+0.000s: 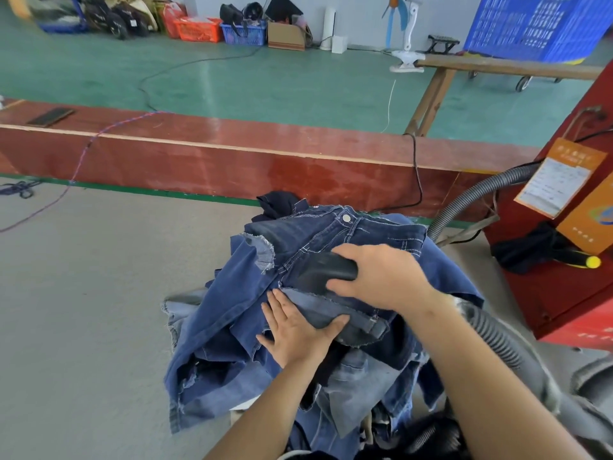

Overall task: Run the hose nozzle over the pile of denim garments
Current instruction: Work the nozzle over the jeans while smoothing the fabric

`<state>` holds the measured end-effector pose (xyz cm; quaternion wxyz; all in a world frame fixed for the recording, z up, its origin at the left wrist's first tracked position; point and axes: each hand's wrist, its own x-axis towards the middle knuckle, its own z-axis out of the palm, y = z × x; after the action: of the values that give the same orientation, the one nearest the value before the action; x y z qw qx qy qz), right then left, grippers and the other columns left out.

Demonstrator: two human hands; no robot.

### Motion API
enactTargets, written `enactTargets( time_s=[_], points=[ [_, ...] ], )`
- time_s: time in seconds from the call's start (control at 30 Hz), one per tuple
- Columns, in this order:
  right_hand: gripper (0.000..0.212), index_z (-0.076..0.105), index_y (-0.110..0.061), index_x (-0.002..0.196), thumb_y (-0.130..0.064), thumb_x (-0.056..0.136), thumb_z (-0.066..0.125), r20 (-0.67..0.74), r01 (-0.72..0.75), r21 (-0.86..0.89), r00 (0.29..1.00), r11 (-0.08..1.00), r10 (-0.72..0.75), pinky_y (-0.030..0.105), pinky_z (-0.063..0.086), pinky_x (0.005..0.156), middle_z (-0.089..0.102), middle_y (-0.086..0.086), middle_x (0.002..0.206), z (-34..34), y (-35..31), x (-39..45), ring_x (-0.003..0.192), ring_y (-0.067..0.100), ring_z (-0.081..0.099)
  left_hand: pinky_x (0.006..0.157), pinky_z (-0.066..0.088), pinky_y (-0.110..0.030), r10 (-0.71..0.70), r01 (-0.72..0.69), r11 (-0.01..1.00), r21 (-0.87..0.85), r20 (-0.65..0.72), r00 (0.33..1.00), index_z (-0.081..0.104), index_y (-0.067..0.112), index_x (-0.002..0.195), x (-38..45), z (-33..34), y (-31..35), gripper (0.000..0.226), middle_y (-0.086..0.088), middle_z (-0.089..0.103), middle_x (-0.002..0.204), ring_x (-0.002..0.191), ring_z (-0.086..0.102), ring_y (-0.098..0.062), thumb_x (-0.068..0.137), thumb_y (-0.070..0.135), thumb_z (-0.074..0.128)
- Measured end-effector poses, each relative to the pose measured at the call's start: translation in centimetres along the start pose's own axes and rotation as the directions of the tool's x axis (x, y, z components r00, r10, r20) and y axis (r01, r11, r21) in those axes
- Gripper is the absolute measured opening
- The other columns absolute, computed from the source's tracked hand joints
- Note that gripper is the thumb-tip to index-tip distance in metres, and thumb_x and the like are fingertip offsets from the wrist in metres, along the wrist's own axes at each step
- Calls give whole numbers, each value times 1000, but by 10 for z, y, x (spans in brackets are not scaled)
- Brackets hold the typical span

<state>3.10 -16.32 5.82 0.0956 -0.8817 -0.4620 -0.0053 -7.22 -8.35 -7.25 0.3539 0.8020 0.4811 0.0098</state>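
Right hand [381,277] was clamped on the black hose nozzle [323,272], its long axis pointing left across the denim pile [232,313]; left hand [298,330], fingers spread, pressed the fabric just below.

Garment workshop / small factory floor. Evidence: green painted floor [265,81], long red-brown plywood workbench [232,157] across the room, red machine [564,293] on the right with a ribbed grey hose [464,200] and an orange tag [560,175]. Heap of raw-edged denim pieces [232,313] in the foreground. Big blue plastic crate [537,24] on a wheeled wooden trolley [497,66], orange basket [199,29], blue basket [243,34] and a cardboard box [286,36] along the far wall, cables trailing over the floor.
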Motion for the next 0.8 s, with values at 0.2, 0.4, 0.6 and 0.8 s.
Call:
enactTargets(
  time_s=[0.2,0.4,0.6,0.8],
  points=[
    [40,56,-43,115,-59,78,58,158,-12,-122,987,992,32,29,32,59,58,-15,84,-13,24,-19,81,13,53,116,5,-58,10,-10,1000,-6,-4,1000,-23,13,149,0,1,0,142,3,-21,160,147,-18,-18,58,88,56],
    [41,54,-34,118,-53,82,55,97,40,-146,995,988,-26,29,36,62,67,-7,96,19,-5,-4,92,20,63,116,4,-57,-3,3,1000,-23,-5,1000,-23,15,149,1,1,0,143,5,-22,160,147,-19,-16,57,86,60],
    [48,49,-32,127,-59,87,52,-10,37,-83,999,996,-38,28,36,59,69,-3,96,27,-27,5,91,22,65,117,4,-56,-3,3,1000,-8,-1,1000,-22,14,150,0,0,0,140,5,-22,160,147,-19,-16,60,83,61],
    [47,51,-44,124,-62,80,58,44,-24,6,999,1000,24,30,40,68,67,-13,108,-13,8,-8,101,18,62,116,5,-58,16,-16,1000,-14,9,1000,-24,14,149,-1,-3,0,144,3,-21,160,148,-18,-18,56,89,55]
  ],
)
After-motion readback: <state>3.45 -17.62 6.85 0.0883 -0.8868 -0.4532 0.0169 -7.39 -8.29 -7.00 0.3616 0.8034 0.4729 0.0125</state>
